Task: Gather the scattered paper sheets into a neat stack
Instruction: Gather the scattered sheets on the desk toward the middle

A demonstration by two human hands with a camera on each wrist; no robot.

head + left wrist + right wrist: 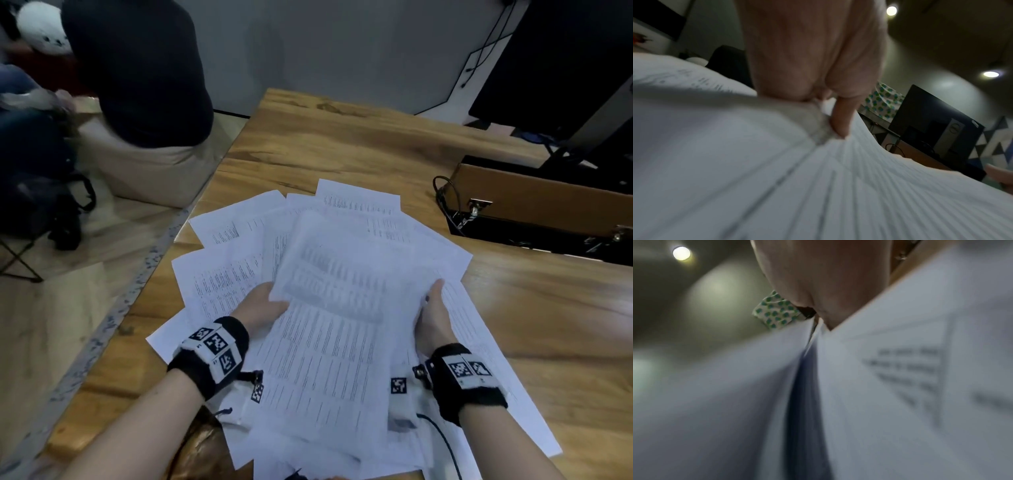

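Here both hands, left hand (263, 305) and right hand (432, 308), grip the lifted sheets (342, 291) by opposite side edges, fingers curled underneath, loose sheets (219, 270) fanned toward frame top

We've got the left hand (263, 305) & right hand (432, 310) gripping opposite edges of a blurred top sheet (346, 270), lifted over the fanned paper sheets (219, 284) on the wooden desk (342, 137). Brown case (534, 202) w/ latches sits far right.
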